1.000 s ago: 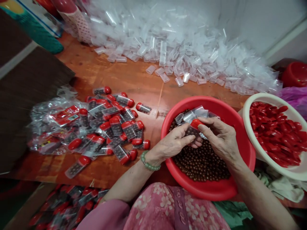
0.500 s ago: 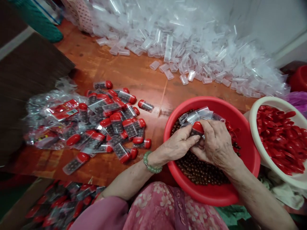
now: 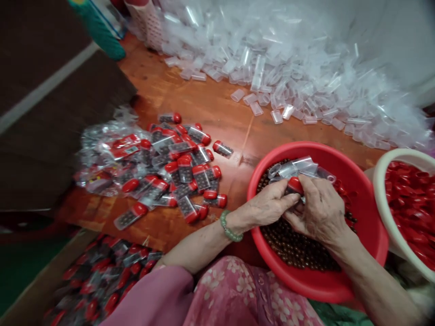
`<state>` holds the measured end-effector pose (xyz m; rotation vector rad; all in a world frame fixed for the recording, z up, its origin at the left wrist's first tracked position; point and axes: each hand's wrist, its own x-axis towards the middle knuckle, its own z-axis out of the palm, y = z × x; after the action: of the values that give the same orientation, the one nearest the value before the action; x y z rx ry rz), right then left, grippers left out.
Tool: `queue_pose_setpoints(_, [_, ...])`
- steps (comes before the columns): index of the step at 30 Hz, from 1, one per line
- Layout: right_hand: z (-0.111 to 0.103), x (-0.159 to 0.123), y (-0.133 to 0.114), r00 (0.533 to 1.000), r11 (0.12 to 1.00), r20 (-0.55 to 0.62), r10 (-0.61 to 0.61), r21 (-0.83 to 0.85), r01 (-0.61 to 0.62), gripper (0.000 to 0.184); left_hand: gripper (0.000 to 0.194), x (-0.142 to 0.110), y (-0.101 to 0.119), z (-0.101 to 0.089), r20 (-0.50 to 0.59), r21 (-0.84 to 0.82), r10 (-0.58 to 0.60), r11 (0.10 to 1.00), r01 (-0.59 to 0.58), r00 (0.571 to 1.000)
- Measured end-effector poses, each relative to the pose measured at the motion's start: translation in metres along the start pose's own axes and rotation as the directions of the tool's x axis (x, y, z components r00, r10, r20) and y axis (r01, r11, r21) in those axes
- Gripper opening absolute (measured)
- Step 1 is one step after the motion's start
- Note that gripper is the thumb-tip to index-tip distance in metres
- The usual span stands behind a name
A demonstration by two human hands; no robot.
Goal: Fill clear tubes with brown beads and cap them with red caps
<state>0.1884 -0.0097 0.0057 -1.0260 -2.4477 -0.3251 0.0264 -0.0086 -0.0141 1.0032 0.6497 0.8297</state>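
Holding a small clear plastic tube with a red end (image 3: 295, 184) in the left hand (image 3: 267, 203), fingers clamped on it, over the round red plastic bowl (image 3: 370, 190). Up against the same tube with the right hand (image 3: 322, 208); fingers bent, tips partly hidden, so cannot tell if clamped or only touching. Around the left wrist, a green bead bracelet (image 3: 225, 225). Below the hands in the bowl, lots of shiny brown round beads (image 3: 295, 251); on the far side, some loose clear plastic tubes (image 3: 295, 167). At the right, just beside the bowl, a round white tub (image 3: 381, 181) of shiny red plastic caps (image 3: 408, 199). To the left on the shiny orange-brown wooden desk (image 3: 204, 104), a heap of red-ended tubes full of dark beads (image 3: 185, 170).
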Motion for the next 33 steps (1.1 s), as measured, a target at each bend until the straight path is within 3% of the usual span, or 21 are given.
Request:
queue_pose_setpoints(5, [-0.004,0.000,0.005,0.996,0.982,0.093,0.010,0.189,-0.028,0.083,0.024,-0.013,0.015,0.005,-0.120,0.068,0.094,0.994,-0.087,0.988])
queue_pose_setpoints(7, [-0.004,-0.001,0.011,0.988,0.966,0.140,0.057,0.243,-0.090,0.094,0.021,-0.025,0.027,-0.004,-0.179,0.082,0.128,0.990,-0.115,0.976])
queue_pose_setpoints(9, [-0.001,-0.003,0.019,0.971,0.958,0.203,0.124,0.232,-0.171,0.083,0.020,-0.039,0.038,-0.025,-0.298,0.170,0.202,0.973,-0.156,0.933])
queue_pose_setpoints(11, [0.005,-0.001,0.027,0.944,0.953,0.282,0.173,0.193,-0.232,0.051,0.019,-0.052,0.047,-0.058,-0.491,0.540,0.409,0.836,-0.100,0.769])
queue_pose_setpoints(13, [0.013,0.005,0.034,0.911,0.949,0.367,0.190,0.169,-0.266,0.033,0.022,-0.063,0.052,-0.094,-0.560,0.730,0.575,0.683,0.028,0.596])
queue_pose_setpoints(15, [0.019,0.017,0.038,0.879,0.943,0.432,0.202,0.156,-0.293,0.031,0.032,-0.071,0.054,-0.121,-0.576,0.800,0.655,0.575,0.173,0.488])
queue_pose_setpoints(17, [0.023,0.029,0.039,0.861,0.934,0.467,0.202,0.174,-0.313,0.032,0.044,-0.073,0.052,-0.131,-0.548,0.835,0.720,0.503,0.225,0.426])
queue_pose_setpoints(18, [0.025,0.034,0.038,0.853,0.922,0.482,0.201,0.200,-0.330,0.034,0.046,-0.072,0.050,-0.129,-0.519,0.853,0.738,0.478,0.208,0.431])
queue_pose_setpoints(19, [0.028,0.038,0.037,0.842,0.904,0.497,0.210,0.229,-0.361,0.037,0.044,-0.070,0.048,-0.122,-0.481,0.872,0.744,0.459,0.170,0.463])
queue_pose_setpoints(22, [0.043,0.039,0.031,0.785,0.803,0.524,0.331,0.279,-0.526,0.048,0.034,-0.055,0.035,-0.087,-0.321,0.916,0.722,0.401,0.007,0.613])
queue_pose_setpoints(24, [0.058,0.033,0.026,0.753,0.739,0.496,0.433,0.283,-0.611,0.046,0.031,-0.042,0.024,-0.062,-0.190,0.930,0.707,0.352,-0.106,0.682])
queue_pose_setpoints(26, [0.070,0.028,0.023,0.775,0.724,0.422,0.471,0.316,-0.612,0.039,0.031,-0.031,0.011,-0.046,-0.085,0.919,0.674,0.338,-0.205,0.733])
queue_pose_setpoints(29, [0.068,0.028,0.024,0.848,0.735,0.284,0.447,0.423,-0.530,0.033,0.035,-0.019,-0.006,-0.038,-0.014,0.903,0.653,0.334,-0.271,0.757])
queue_pose_setpoints(31, [0.049,0.033,0.028,0.878,0.736,0.233,0.419,0.479,-0.478,0.033,0.037,-0.016,-0.013,-0.040,0.009,0.902,0.650,0.322,-0.286,0.760])
queue_pose_setpoints(33, [0.019,0.035,0.029,0.896,0.750,0.251,0.367,0.489,-0.445,0.032,0.038,-0.014,-0.015,-0.043,0.030,0.904,0.639,0.311,-0.294,0.769])
